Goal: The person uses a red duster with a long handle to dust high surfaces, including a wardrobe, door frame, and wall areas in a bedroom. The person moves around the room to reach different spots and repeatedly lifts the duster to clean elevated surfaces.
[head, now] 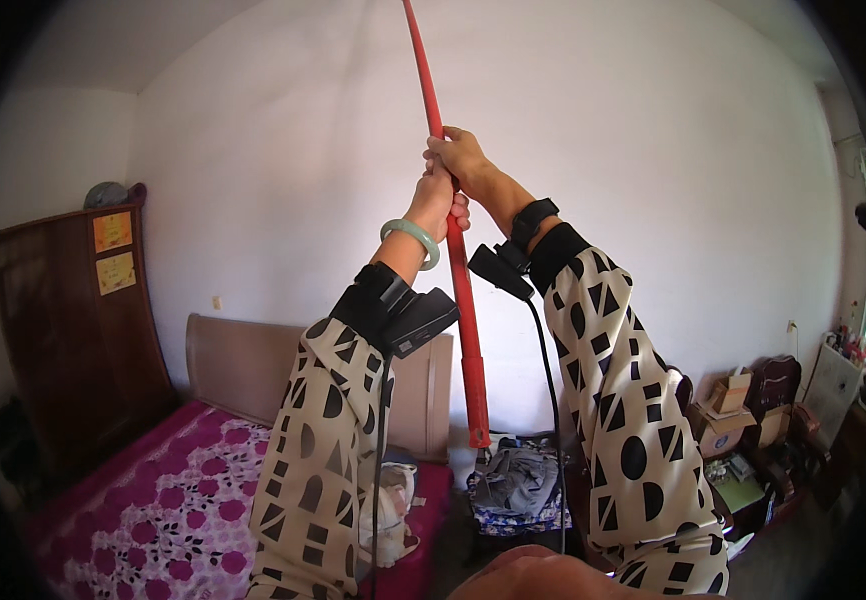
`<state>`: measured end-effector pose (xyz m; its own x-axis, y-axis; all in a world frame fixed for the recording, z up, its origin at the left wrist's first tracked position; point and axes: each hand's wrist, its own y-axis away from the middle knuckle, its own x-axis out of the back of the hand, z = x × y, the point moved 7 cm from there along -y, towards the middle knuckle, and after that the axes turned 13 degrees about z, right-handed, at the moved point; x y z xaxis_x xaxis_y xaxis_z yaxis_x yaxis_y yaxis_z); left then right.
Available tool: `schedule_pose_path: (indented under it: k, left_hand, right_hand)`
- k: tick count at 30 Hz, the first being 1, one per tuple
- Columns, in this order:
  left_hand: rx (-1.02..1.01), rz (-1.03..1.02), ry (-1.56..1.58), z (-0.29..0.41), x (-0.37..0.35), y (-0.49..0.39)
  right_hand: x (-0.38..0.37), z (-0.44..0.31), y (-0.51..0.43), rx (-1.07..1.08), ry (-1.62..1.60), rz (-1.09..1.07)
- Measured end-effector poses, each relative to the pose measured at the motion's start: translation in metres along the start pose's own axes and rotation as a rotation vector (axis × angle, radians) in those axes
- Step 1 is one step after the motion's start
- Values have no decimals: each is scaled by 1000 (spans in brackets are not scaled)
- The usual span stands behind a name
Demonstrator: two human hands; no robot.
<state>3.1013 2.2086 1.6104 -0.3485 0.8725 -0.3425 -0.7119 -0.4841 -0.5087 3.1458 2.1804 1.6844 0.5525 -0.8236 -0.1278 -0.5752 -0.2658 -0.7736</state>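
A long red pole (461, 292) rises steeply in front of me; its top end runs out of the picture and its lower end hangs between my forearms. My left hand (437, 199), with a pale green bangle at the wrist, is closed around the pole. Just above it, touching it, my right hand (459, 155) also grips the pole. Black devices with cables are strapped to both wrists. The pole stands before a white wall (628, 150); what its upper tip meets is not visible.
A bed with a purple floral cover (178, 510) and a headboard (245, 360) lies at lower left, beside a dark wooden wardrobe (65, 315). Folded clothes (515, 480) are piled below the pole. Cardboard boxes (722, 427) and chairs stand at right.
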Motion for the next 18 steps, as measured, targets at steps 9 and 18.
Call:
schedule_pose_path:
  k: [9, 18]
  left_hand:
    - [-11, -33, 21, -37, -116, 11]
    - [-8, -76, 17, -88, -186, 45]
  right_hand:
    - [119, -31, 5, 44, 89, 51]
    - [210, -32, 43, 9, 23, 109]
